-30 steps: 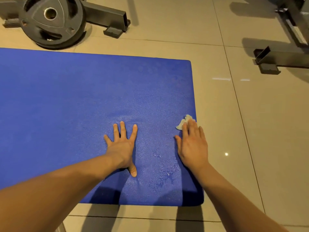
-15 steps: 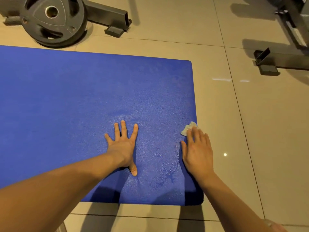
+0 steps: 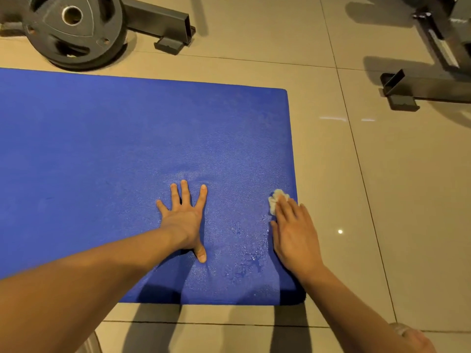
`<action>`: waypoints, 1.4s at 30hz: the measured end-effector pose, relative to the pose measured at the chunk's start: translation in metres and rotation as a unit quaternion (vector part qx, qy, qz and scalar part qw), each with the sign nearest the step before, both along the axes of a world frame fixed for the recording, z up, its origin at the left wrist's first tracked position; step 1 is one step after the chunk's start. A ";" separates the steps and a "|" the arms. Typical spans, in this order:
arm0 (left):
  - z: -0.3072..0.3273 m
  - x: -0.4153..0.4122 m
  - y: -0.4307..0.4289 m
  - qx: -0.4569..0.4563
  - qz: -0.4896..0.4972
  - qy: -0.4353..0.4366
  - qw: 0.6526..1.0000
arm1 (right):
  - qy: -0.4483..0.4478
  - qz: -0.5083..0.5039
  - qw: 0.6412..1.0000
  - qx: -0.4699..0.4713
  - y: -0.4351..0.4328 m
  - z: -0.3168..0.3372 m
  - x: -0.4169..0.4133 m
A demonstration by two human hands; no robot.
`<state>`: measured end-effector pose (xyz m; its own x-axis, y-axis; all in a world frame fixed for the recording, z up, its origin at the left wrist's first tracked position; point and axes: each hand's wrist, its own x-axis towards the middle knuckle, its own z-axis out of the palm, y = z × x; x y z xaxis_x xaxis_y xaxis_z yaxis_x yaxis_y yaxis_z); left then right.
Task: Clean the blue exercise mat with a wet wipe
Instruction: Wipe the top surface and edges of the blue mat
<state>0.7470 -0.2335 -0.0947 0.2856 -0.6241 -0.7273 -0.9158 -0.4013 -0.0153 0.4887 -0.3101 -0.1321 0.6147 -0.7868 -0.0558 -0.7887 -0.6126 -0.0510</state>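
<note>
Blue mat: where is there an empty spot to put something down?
The bare stretch of the blue mat left of and beyond the left hand, toward the weight plate. Also the floor tiles right of the mat, before the metal frame foot. Crowded: the near right corner, where the right hand presses the wet wipe.

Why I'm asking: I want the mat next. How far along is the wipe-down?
Done: a wet sheen with droplets covers the near right patch of the blue mat. In hand: the right hand presses the wet wipe flat at the mat's right edge, while the left hand braces flat nearby. Left: the far strip and whole left stretch look dry, so most remains.
</note>
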 end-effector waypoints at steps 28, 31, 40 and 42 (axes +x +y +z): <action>-0.001 -0.001 0.000 0.004 -0.005 -0.012 1.000 | -0.004 0.176 0.984 0.017 0.113 -0.013 0.047; 0.000 -0.001 0.000 0.006 -0.004 -0.007 1.000 | 0.016 0.097 0.995 0.012 0.057 -0.007 0.020; 0.001 -0.001 -0.001 0.006 -0.005 -0.010 1.000 | -0.043 0.014 0.998 0.052 0.122 0.005 0.049; 0.002 -0.001 -0.002 0.007 -0.006 -0.014 1.000 | -0.065 0.081 0.992 0.077 0.151 0.006 0.042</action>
